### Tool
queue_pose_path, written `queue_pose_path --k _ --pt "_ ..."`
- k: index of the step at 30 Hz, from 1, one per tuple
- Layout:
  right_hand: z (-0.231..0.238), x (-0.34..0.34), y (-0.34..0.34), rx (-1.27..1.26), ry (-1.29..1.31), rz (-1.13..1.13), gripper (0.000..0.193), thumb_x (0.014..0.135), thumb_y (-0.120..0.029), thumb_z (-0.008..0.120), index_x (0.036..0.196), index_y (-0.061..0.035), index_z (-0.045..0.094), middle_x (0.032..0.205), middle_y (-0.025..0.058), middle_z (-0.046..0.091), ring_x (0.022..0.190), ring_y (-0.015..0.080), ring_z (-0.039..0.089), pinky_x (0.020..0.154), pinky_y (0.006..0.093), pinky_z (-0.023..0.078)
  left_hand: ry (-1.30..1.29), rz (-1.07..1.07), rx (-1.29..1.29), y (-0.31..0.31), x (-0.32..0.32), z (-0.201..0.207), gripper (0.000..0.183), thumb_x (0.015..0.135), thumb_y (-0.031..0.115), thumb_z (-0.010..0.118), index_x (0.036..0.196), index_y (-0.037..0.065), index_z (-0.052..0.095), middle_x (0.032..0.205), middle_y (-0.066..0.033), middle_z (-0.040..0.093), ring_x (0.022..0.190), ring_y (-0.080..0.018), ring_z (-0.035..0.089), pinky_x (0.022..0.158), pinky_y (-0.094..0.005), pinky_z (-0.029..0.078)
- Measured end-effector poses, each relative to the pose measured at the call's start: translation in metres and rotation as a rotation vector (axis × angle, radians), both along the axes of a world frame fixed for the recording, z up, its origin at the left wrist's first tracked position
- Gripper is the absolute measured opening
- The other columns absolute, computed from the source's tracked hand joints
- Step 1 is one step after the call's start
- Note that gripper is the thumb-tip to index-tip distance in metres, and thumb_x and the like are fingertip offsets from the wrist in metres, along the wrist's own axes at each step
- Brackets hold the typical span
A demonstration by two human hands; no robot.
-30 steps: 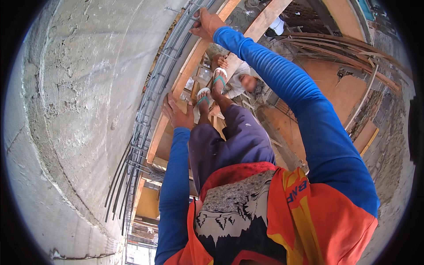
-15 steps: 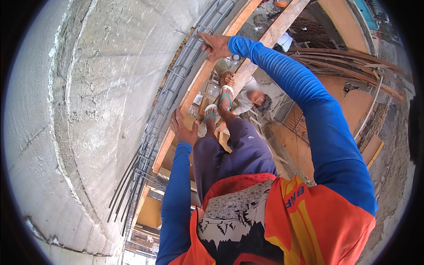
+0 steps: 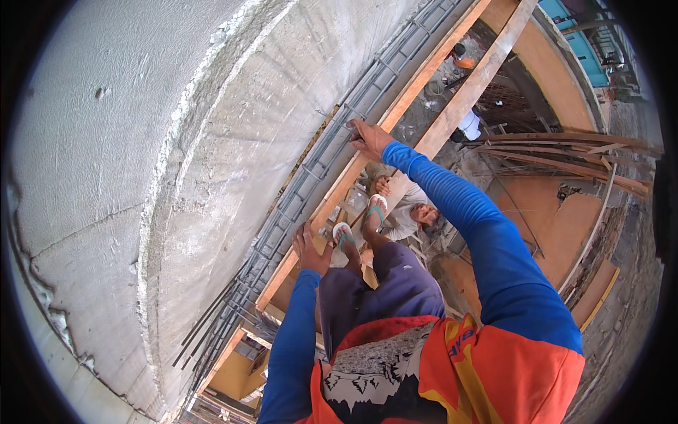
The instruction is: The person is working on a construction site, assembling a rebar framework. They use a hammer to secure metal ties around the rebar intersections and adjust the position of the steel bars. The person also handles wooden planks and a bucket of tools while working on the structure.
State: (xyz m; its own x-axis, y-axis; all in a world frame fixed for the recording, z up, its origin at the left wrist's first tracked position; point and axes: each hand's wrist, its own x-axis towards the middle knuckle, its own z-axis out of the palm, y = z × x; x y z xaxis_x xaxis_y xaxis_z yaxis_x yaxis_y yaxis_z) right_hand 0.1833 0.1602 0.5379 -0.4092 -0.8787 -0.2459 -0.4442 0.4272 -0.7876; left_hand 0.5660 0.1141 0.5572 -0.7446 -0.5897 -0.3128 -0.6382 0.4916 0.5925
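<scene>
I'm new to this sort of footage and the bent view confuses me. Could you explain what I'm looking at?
There is no machine here: these are bare human hands, seen by a wide camera worn on the head and looking down, so straight edges bend. The left hand is at a long wooden beam; the right hand lies across it, near metal bars beside a concrete wall. Whether either grips firmly is unclear. Farther down are the wearer's sandals and another person.

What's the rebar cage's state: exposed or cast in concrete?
Exposed: the rebar cage shows uncovered bars and ties between the concrete wall and the wooden board.
</scene>
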Motion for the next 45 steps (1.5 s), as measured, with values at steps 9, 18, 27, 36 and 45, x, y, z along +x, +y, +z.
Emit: queue_pose_path --k 9,18,27,36,45 --pt "0.004 -0.011 -0.027 0.134 -0.314 -0.550 0.038 0.088 -0.019 0.075 0.111 0.0034 0.055 0.087 0.0207 0.069 0.079 0.0313 0.072 0.072 0.0430 0.056 0.090 -0.021 0.057 -0.010 0.007 0.001 0.081 0.081 0.024 0.074 0.150 0.005 0.034 0.146 -0.0244 0.041 0.139 -0.0430 0.035 0.117 -0.0534 0.025" --pt "0.083 0.164 -0.091 -0.358 -0.289 -1.119 0.058 0.088 -0.008 0.067 0.139 0.0015 0.040 0.116 0.0169 0.054 0.112 0.0272 0.053 0.097 0.0416 0.044 0.013 0.152 0.003 -0.002 0.076 0.043 0.059 0.088 0.011 0.062 0.145 0.005 0.046 0.144 -0.0239 0.047 0.135 -0.0402 0.043 0.114 -0.0464 0.035" --pt "0.056 0.225 -0.086 -0.322 -0.767 -0.822 0.064 0.102 -0.026 0.052 0.150 0.0044 0.023 0.117 0.0208 0.065 0.107 0.0238 0.063 0.091 0.0339 0.049 -0.142 0.149 0.111 0.021 0.190 0.071 0.042 0.093 0.016 0.059 0.130 -0.002 0.057 0.134 -0.0241 0.055 0.128 -0.0398 0.050 0.110 -0.0474 0.039" --pt "0.053 0.294 0.201 0.245 -0.392 -0.633 0.052 0.096 -0.024 0.056 0.142 -0.0061 0.040 0.116 0.0273 0.067 0.101 0.0407 0.067 0.089 0.0465 0.052 -0.070 0.172 0.134 -0.001 0.229 0.077 0.036 0.094 0.017 0.059 0.126 -0.001 0.060 0.127 -0.0227 0.060 0.123 -0.0395 0.054 0.106 -0.0458 0.042" --pt "0.047 0.391 0.445 0.934 0.028 -0.831 0.036 0.098 -0.025 0.054 0.129 -0.0073 0.054 0.102 0.0161 0.073 0.093 0.0265 0.073 0.083 0.0384 0.056 0.036 -0.070 0.056 -0.043 0.166 0.057 0.036 0.090 0.010 0.060 0.125 -0.001 0.061 0.124 -0.0203 0.062 0.122 -0.0372 0.054 0.106 -0.0444 0.042"
